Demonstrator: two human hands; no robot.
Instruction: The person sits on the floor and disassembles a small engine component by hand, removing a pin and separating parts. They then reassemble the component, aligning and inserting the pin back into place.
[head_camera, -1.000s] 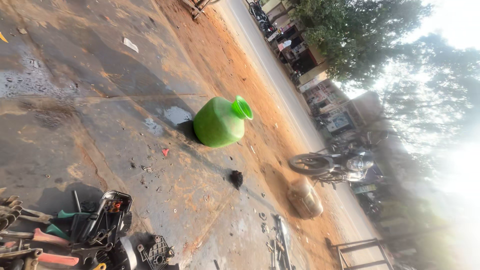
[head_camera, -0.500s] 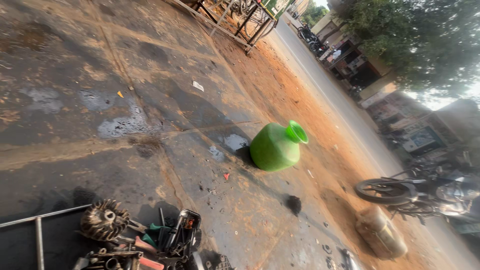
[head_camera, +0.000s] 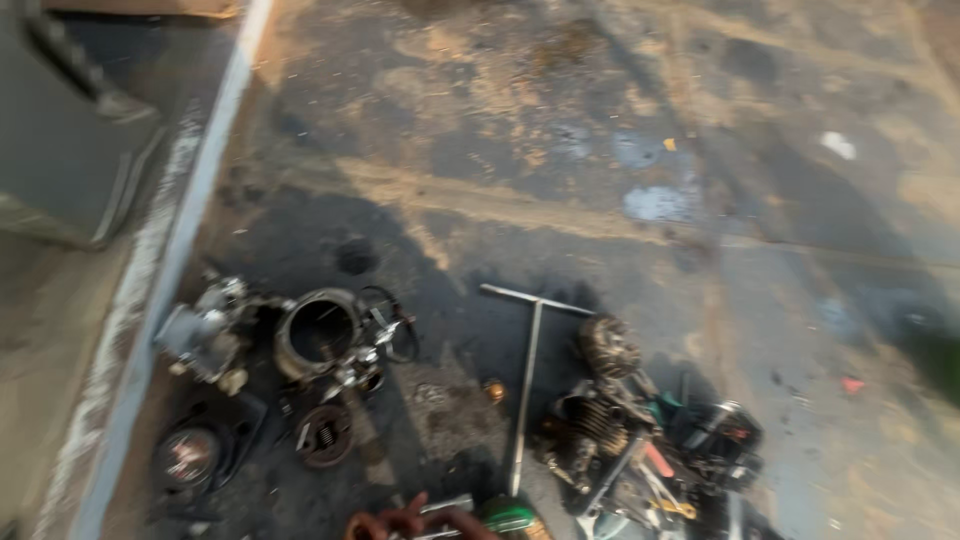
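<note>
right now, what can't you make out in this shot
- Hand, head view: cut off by the bottom edge; which hand, and its grip, cannot be told.
- Green-handled tool: mostly out of frame.
- Pile of tools and parts: motion blur merges the pieces.
- Round engine part: blur hides its detail.
- Dark object, upper left: cropped and blurred.

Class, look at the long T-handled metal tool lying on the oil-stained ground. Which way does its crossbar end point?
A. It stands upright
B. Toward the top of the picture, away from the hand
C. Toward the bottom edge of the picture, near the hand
B: the T-handled tool lies flat with its crossbar at the upper end, its shaft running down toward the hand at the bottom edge.
</note>
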